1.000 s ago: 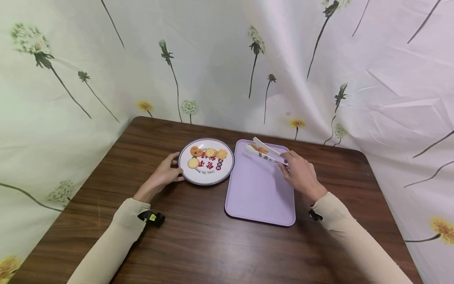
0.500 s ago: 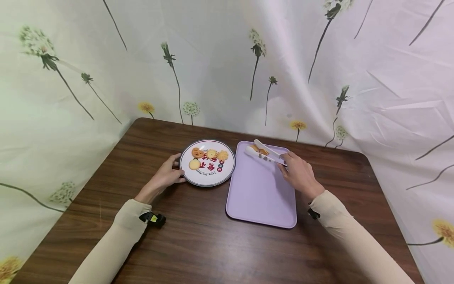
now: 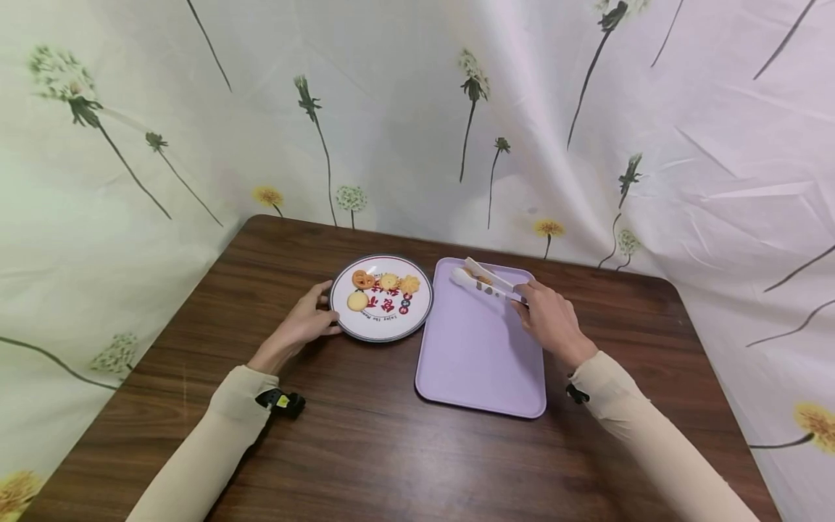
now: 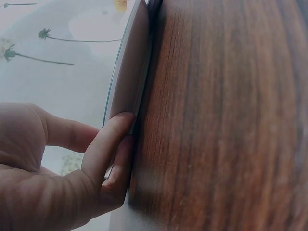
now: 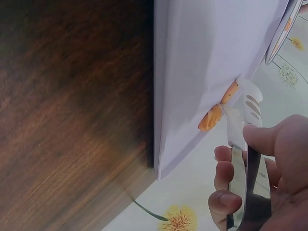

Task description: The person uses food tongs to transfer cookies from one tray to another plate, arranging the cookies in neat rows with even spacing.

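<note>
My left hand (image 3: 305,317) holds the left rim of a round white plate (image 3: 381,330) with red lettering, its thumb and fingers round the edge in the left wrist view. On the plate lie a pretzel-shaped cookie (image 3: 362,280), a plain round cookie (image 3: 357,301) and two piped cookies (image 3: 409,284). My right hand (image 3: 553,319) grips a pair of tongs (image 3: 493,288) with white, spotted tips. These tips stand slightly apart over the far end of a lilac tray (image 3: 479,362). Two cookies (image 5: 210,118) lie there at the tips, mostly covered in the head view.
Plate and tray lie side by side on a brown wooden table (image 3: 352,435), the plate to the left. Behind the table hangs a pale curtain (image 3: 404,130) printed with dandelions, close to the far edge.
The tong tips have come closer together and now cover more of the cookies on the tray. My left hand and the plate have stayed in place.
</note>
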### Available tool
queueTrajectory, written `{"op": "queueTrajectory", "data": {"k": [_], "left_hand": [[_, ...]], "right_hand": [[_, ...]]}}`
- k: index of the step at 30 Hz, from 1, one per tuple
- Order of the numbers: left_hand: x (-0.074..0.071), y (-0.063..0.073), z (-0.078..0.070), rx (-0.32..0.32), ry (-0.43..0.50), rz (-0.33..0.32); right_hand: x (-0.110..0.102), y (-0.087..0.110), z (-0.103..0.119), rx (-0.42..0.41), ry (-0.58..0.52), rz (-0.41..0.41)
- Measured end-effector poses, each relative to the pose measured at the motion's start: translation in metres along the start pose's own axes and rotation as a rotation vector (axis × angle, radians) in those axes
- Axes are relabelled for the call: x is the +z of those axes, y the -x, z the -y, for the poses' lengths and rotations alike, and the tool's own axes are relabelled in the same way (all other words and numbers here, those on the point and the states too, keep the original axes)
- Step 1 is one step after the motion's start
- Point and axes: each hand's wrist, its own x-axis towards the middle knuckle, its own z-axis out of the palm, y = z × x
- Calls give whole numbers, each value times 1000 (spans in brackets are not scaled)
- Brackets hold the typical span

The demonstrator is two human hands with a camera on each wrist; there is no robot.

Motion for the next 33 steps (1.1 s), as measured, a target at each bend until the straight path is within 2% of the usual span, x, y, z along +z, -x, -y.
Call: {"op": "queueTrajectory", "data": {"k": [14,33], "left_hand": [[1,0,-1,4,-17,6],[0,-1,0,16,-14,5]], "right_hand": [[-2,15,2,5,-1,-23],[-9,23,3,-18,10,-55]]}}
